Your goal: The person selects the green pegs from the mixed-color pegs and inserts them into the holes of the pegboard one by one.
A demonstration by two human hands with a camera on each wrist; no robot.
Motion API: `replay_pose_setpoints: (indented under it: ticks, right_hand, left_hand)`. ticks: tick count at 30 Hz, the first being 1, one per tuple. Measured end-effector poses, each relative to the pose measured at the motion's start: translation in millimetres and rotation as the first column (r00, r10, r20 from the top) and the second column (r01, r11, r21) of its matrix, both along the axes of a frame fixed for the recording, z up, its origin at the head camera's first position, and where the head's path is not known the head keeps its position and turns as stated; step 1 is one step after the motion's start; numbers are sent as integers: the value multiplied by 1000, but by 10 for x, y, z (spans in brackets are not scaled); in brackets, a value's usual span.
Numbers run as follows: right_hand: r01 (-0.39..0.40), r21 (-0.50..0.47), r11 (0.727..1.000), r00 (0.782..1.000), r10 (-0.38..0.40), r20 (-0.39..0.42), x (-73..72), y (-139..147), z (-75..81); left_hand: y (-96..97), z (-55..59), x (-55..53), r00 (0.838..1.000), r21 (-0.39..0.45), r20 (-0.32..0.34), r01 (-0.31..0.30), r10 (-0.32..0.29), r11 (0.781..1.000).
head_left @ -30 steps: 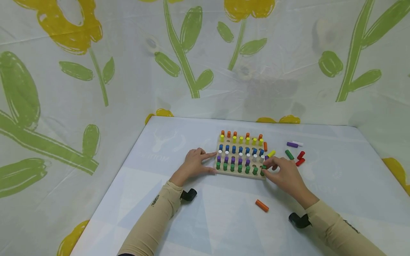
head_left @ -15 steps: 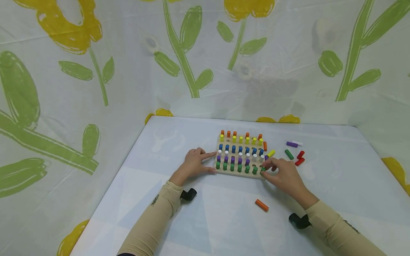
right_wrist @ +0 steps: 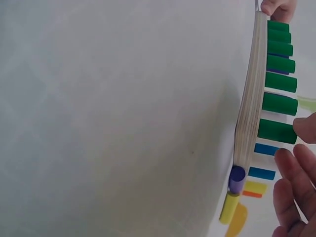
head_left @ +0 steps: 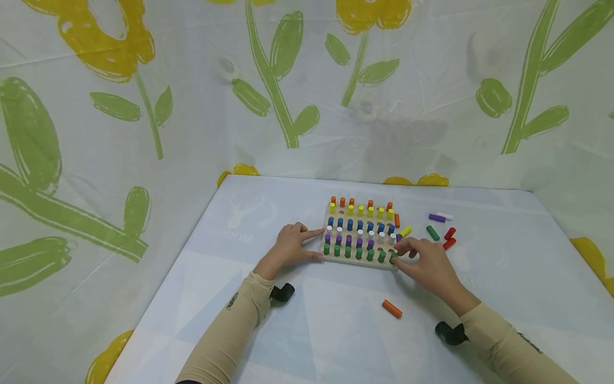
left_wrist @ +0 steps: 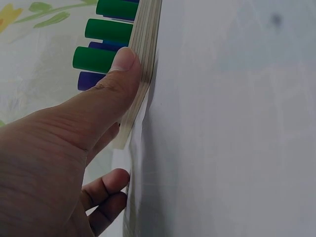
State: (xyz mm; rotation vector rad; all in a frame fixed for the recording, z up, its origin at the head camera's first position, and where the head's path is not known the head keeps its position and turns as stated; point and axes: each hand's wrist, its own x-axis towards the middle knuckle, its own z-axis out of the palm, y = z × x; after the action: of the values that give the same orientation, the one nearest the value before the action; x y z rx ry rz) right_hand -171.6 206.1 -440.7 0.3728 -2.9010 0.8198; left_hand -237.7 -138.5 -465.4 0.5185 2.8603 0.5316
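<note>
A wooden pegboard (head_left: 355,262) stands on the table, with rows of orange, yellow, blue, white, purple and green pegs upright in it. My left hand (head_left: 290,245) touches the board's left side with a straight index finger, while its thumb (left_wrist: 124,61) presses the front edge. At the front right corner, my right hand (head_left: 427,264) pinches the last green peg (right_wrist: 276,131) of the front row. That peg stands in line with the other green ones; its far side is hidden by the fingers. Some holes in the board show no peg.
Loose pegs lie right of the board: purple (head_left: 437,217), white (head_left: 445,216), green (head_left: 433,232), two red (head_left: 450,233), yellow (head_left: 406,231) and orange (head_left: 397,220). Another orange peg (head_left: 392,309) lies in front. A printed flower curtain (head_left: 307,133) surrounds the table.
The right hand's fingertips have shifted slightly at the green peg, whose top looks a little lower than a second ago. My left hand has stayed at the board's edge.
</note>
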Motion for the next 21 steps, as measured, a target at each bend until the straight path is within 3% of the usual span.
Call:
replay_pose_setpoints:
  ticks: [21]
  right_hand:
    - [61,-1,998,998,-61,4,-74,196,-37]
  left_hand:
    - [4,29,16,1000,1,-11,8,-8,1000]
